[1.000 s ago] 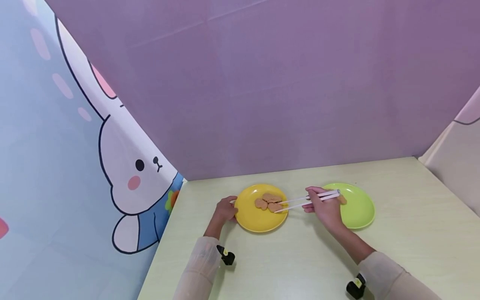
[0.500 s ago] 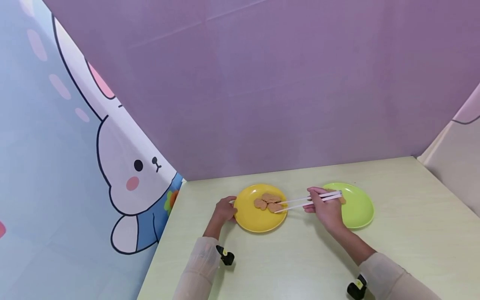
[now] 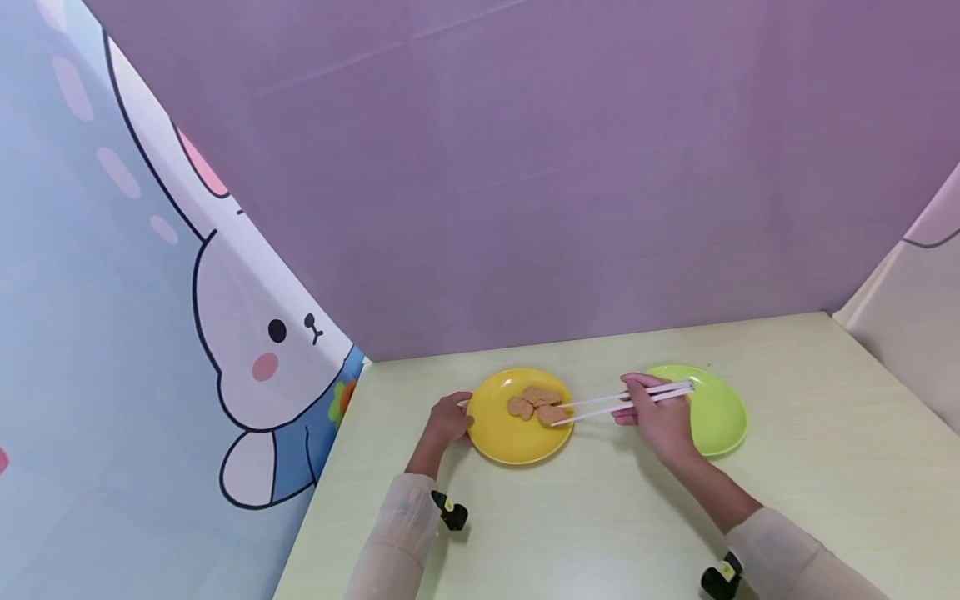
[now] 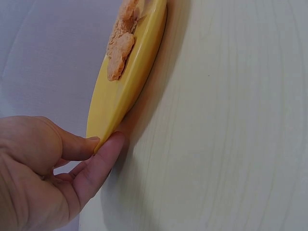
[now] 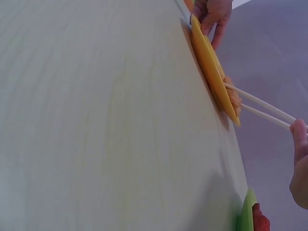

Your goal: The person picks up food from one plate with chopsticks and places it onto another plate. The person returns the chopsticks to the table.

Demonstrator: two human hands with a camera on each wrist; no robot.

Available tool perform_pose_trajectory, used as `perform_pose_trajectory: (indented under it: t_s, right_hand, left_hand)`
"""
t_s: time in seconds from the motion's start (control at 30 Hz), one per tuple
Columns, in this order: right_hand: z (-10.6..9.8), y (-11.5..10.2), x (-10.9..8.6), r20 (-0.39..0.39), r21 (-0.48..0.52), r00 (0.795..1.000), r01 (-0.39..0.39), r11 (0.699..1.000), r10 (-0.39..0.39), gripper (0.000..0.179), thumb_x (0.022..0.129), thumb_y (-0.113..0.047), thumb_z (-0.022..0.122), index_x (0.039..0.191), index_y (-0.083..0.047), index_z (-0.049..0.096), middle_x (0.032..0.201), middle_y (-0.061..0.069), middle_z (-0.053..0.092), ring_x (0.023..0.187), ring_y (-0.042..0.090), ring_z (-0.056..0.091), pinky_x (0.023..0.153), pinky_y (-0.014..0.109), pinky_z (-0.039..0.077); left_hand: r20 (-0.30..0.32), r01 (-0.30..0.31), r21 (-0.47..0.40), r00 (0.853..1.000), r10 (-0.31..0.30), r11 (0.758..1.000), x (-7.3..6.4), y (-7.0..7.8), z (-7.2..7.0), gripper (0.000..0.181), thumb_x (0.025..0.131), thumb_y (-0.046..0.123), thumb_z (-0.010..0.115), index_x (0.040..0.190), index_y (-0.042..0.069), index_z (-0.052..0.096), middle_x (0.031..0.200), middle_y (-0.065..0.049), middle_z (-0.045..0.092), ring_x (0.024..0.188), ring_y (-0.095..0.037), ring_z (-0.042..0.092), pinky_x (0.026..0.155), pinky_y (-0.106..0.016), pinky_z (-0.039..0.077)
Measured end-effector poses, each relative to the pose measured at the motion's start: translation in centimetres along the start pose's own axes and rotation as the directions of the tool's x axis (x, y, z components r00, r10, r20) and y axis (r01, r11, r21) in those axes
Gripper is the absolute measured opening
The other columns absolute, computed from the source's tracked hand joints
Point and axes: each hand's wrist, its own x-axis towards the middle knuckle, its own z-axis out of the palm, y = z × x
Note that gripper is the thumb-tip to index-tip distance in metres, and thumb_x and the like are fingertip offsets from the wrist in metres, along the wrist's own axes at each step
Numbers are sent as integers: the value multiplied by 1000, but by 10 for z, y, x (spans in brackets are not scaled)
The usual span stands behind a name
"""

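My left hand (image 3: 450, 419) pinches the rim of a yellow plate (image 3: 517, 447) at its left side. The left wrist view shows the thumb on top and the fingers (image 4: 98, 168) beneath the edge. Several tan, lumpy pieces (image 3: 542, 395) like chicken nuggets lie on the plate. My right hand (image 3: 663, 423) holds a pair of white chopsticks (image 5: 260, 102), pointing left. Their tips are at the nugget-like piece (image 3: 552, 413) nearest the plate's right rim, which lies on the plate. Behind the right hand sits a light green plate (image 3: 722, 417), partly hidden.
On the green plate, the right wrist view shows a reddish piece (image 5: 261, 221). Both plates stand on a pale wooden table (image 3: 600, 517). A purple panel (image 3: 600, 183) rises along its back edge, and a blue panel with a rabbit drawing (image 3: 262, 358) stands at the left.
My right hand and the chopsticks have shifted slightly right, and the nugget-like piece at the tips has slid a little right on the yellow plate. The left hand keeps its hold.
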Motion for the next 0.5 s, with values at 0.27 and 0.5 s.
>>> perform_pose_trajectory:
  t_s: [0.27, 0.5]
  right_hand:
    - [-8, -6, -3, -13, 6, 1000, -4, 1000, 4, 38, 103, -26, 60, 126, 4, 64, 80, -9, 73, 67, 14, 76, 64, 34, 64]
    - [-20, -7, 0, -24, 76, 999, -19, 997, 21, 28, 100, -29, 66, 116, -8, 71, 81, -5, 76, 68, 16, 77, 64, 34, 63]
  left_hand:
    - [8, -5, 15, 1000, 5, 1000, 1, -2, -2, 52, 90, 3, 65, 141, 12, 59, 112, -16, 67, 72, -15, 70, 65, -28, 62]
    - [2, -7, 40, 1000, 7, 999, 1, -3, -3, 52, 91, 5, 66, 141, 13, 60, 113, -15, 68, 73, -15, 69, 69, -28, 62]
